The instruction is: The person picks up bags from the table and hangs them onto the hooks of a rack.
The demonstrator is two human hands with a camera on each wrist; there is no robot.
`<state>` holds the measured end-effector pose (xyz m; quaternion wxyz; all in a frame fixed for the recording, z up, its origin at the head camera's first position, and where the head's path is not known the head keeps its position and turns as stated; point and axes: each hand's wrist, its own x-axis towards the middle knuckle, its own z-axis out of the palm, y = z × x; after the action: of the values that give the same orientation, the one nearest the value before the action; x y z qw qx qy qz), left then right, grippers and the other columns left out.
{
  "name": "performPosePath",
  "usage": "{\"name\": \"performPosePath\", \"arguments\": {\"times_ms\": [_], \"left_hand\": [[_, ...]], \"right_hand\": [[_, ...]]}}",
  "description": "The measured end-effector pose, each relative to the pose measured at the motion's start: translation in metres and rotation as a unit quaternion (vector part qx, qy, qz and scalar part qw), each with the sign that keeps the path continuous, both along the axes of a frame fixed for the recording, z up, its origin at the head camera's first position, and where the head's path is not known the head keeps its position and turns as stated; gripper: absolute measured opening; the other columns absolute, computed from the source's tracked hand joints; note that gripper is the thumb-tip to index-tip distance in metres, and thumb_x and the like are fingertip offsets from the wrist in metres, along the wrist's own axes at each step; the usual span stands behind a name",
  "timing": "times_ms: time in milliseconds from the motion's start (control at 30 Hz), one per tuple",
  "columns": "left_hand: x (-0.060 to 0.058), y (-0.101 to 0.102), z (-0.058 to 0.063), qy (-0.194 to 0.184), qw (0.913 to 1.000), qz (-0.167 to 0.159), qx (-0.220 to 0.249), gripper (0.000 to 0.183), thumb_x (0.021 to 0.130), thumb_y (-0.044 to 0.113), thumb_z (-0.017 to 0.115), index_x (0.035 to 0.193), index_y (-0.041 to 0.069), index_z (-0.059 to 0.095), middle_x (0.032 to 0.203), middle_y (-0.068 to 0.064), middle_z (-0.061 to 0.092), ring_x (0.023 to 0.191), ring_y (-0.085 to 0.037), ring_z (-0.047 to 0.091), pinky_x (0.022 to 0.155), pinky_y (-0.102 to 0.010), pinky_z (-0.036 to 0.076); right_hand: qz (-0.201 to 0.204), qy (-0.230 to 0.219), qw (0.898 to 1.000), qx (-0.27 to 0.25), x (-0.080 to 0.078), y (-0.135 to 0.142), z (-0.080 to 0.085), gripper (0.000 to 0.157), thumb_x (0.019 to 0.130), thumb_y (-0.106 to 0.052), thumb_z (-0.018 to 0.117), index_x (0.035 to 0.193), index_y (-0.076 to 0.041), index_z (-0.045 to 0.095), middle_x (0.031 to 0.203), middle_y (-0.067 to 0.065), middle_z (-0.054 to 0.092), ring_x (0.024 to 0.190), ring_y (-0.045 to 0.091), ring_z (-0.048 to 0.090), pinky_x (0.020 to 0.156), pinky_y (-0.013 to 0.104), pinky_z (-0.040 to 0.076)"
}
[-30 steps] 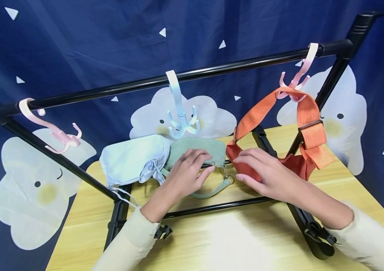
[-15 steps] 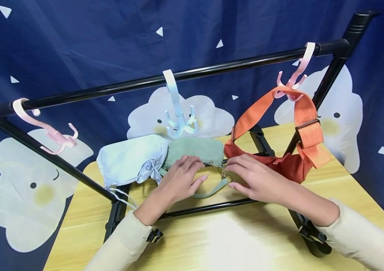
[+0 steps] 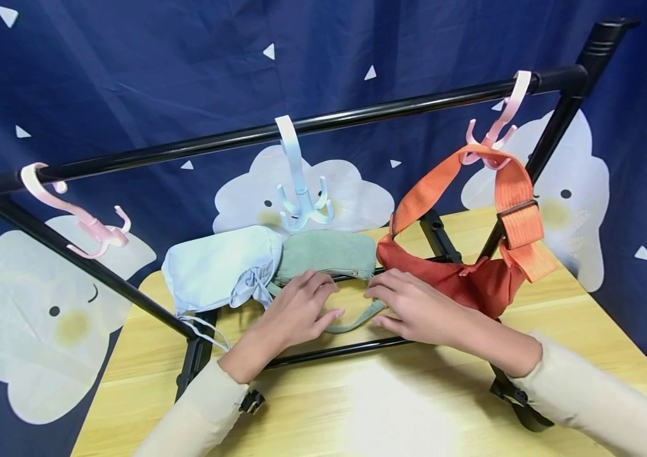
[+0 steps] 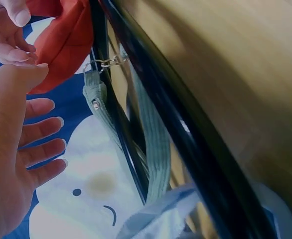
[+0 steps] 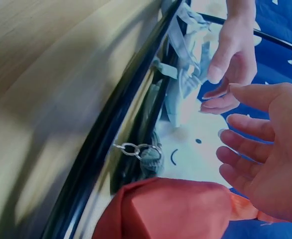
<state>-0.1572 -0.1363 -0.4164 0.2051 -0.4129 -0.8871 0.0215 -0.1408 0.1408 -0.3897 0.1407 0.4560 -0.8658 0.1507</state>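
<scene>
Left hand (image 3: 300,311) and right hand (image 3: 415,311) hover a little apart above the base of a glossy black tubular rack (image 3: 386,115), fingers relaxed and gently bent, thumbs away from the fingertips — neither is clamped on anything. Just beyond them, at the rear lower bar, lies a sage-green soft fabric bag (image 3: 329,251) with a zip along its near edge. Its ribbed green strap (image 3: 358,323) curves across the gap between the hands, and silver metal links (image 5: 138,148) show at its right end (clearest from the right wrist).

Touching the green bag on the left is a pale blue fabric bag (image 3: 215,263) with a knotted bow; a thin white cord (image 3: 209,327) trails from it. On the right, a rust-red fabric bag (image 3: 466,276) hangs by a wide orange webbing strap (image 3: 426,190) from a pink plastic hook (image 3: 491,136). Along the top bar there are 2 more hooks: a light blue plastic hook (image 3: 304,203) near the middle and a second pink hook (image 3: 95,228) at the left end. Everything stands on a light wood-grain desk (image 3: 443,406) — behind it, a navy curtain (image 3: 158,63) with white clouds and triangles.
</scene>
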Motion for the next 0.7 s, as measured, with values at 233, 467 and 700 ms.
{"name": "performPosePath", "arguments": {"times_ms": [233, 467, 700], "left_hand": [[0.002, -0.008, -0.008, -0.022, 0.9997, -0.006, 0.009, 0.046, 0.095, 0.049, 0.071, 0.118, 0.009, 0.073, 0.119, -0.006, 0.072, 0.116, -0.025, 0.067, 0.106, -0.038, 0.054], [0.000, -0.016, -0.018, -0.027, 0.9996, -0.006, 0.005, 0.047, 0.095, 0.052, 0.071, 0.116, 0.010, 0.073, 0.118, -0.004, 0.072, 0.110, -0.023, 0.066, 0.100, -0.033, 0.056], [-0.005, -0.022, -0.026, -0.028, 0.9989, -0.001, -0.038, 0.048, 0.098, 0.055, 0.064, 0.117, 0.011, 0.073, 0.118, -0.004, 0.072, 0.110, -0.022, 0.066, 0.098, -0.033, 0.057]], "right_hand": [[-0.004, -0.033, 0.999, 0.020, 0.000, -0.009, -0.007, 0.041, 0.090, -0.028, 0.081, 0.120, -0.004, 0.069, 0.122, 0.008, 0.067, 0.115, 0.025, 0.064, 0.100, 0.039, 0.055], [-0.004, -0.046, 0.998, 0.048, -0.002, -0.018, -0.018, 0.041, 0.092, -0.030, 0.080, 0.122, -0.006, 0.068, 0.122, 0.007, 0.067, 0.115, 0.024, 0.063, 0.102, 0.039, 0.054], [-0.005, -0.061, 0.996, 0.070, -0.005, -0.029, -0.023, 0.040, 0.093, -0.030, 0.078, 0.124, -0.006, 0.067, 0.120, 0.006, 0.067, 0.111, 0.022, 0.063, 0.098, 0.037, 0.056]]}}
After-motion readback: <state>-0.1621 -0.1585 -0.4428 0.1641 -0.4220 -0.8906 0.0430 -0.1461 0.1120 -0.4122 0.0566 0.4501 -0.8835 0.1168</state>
